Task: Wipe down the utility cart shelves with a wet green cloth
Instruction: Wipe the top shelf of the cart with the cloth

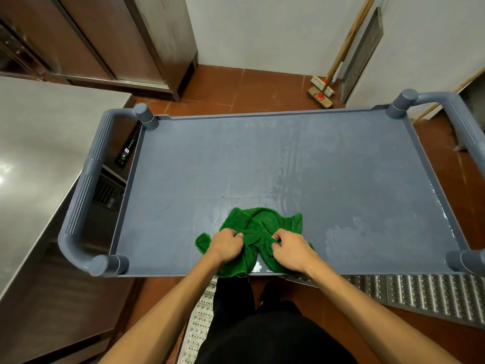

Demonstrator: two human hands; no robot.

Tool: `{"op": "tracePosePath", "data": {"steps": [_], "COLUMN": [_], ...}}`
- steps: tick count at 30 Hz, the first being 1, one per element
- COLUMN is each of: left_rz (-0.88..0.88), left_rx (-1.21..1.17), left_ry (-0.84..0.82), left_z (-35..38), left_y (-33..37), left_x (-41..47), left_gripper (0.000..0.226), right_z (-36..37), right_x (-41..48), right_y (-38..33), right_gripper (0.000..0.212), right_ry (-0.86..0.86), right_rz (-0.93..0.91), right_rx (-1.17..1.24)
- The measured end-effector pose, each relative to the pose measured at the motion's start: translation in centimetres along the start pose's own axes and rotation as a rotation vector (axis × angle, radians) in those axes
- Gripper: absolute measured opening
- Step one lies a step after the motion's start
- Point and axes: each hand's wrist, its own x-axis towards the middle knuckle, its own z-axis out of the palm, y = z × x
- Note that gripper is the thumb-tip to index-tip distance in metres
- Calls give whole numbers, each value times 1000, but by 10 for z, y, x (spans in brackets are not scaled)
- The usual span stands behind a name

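One broad grey-blue plastic cart shelf fills the middle of the view. A low raised rim runs all round it, and a ribbed tubular handle stands at each short end, the left handle and the right handle. Wet streaks and patches shine on the shelf's right half, while the left half looks duller. A stainless steel counter stands just beside the left handle. A perforated metal floor grate lies on the red-brown tiles by the near right corner. Two wooden-handled scrubbing brushes lean at the wall beyond the far rim.

A crumpled green terry cloth lies on the shelf at about mid-length, reaching the near rim. Bare shelf stretches from it to the far rim and out to both handles.

The person's left hand is curled, its fingers gripping a fold on the cloth's left part. The right hand is curled likewise and pinches a fold on the right part. The two hands sit near each other, with a ridge of cloth between them.
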Motion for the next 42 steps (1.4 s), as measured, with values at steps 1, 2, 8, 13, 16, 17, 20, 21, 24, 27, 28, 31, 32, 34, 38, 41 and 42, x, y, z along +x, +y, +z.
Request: {"op": "tracePosePath", "data": {"steps": [1,2,8,13,16,17,20,21,24,27,28,31,32,34,38,41,42], "left_rz": [-26,-45,-148,-211,-233,-243,-294,-304,-304,-254,-229,-147,-119,-58,58,142,174], "left_rx": [-37,-75,-340,-468,-518,-547,-688,-753,-866,-924,-921,-888,-872,-798,-608,-437,-379], "left_ry": [22,43,127,220,248,251,220,207,185,132,122,122,124,136,137,176,186], "left_z": [3,5,21,29,27,26,24,24,15,-9,-15,-37,-43,-55,-75,-88,-91], "left_y": [0,0,2,5,10,10,9,6,7,27,31,46,50,56,64,71,73], "left_x": [0,1,0,0,-5,-5,-1,5,15,6,7,8,9,12,11,8,8], "left_gripper": [37,36,34,37,37,37,32,32,36,34,35,32,31,30,32,36,40], "right_z": [1,3,19,39,47,47,39,34,22,7,0,-26,-35,-53,-85,-102,-107], "right_x": [0,1,4,5,8,9,12,13,21,26,29,32,34,37,40,41,41], "right_y": [-2,-4,-9,-11,-14,-16,-17,-17,-15,-19,-22,-32,-33,-34,-34,-31,-29], "right_gripper": [40,40,41,33,31,31,25,23,28,28,27,9,6,7,9,13,14], "right_ry": [3,6,40,179,243,245,235,213,94,36,48,118,158,243,345,393,406], "right_rz": [11,26,114,195,244,266,318,332,349,319,290,186,150,85,-37,-102,-118], "right_rx": [23,46,269,519,643,681,828,875,1040,1104,1106,1066,1023,877,609,433,387]}}
